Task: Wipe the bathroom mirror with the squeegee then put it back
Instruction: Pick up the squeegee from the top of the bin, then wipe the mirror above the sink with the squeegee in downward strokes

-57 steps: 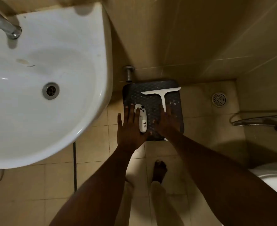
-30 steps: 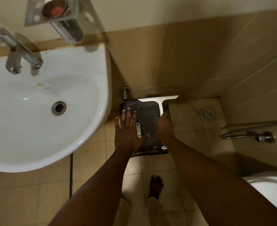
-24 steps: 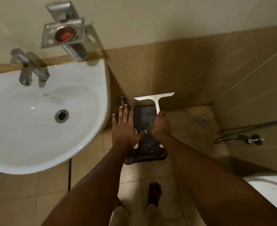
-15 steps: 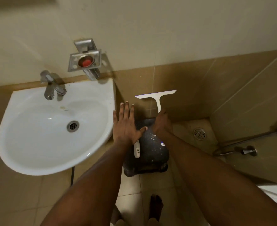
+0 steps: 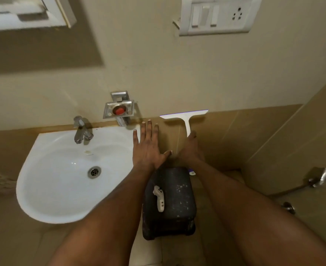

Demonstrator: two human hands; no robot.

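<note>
Sink (image 5: pixel 49 189) left of stool (image 5: pixel 177 204); controller (image 5: pixel 159 198) on stool.

My right hand (image 5: pixel 191 148) gripped the white squeegee (image 5: pixel 185 117) by its handle, blade up and level before the tan wall tiles. My left hand (image 5: pixel 147 145) hung open and flat, fingers spread, beside the white sink (image 5: pixel 43 189). Below sat a dark stool (image 5: pixel 179 208) carrying a white controller (image 5: pixel 159 198); a mirror (image 5: pixel 24 12) corner showed top left

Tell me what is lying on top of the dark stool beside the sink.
A white handheld controller lies on the dark stool, with pale specks scattered across the seat. The stool's far edge is hidden behind the left hand and right hand.
</note>
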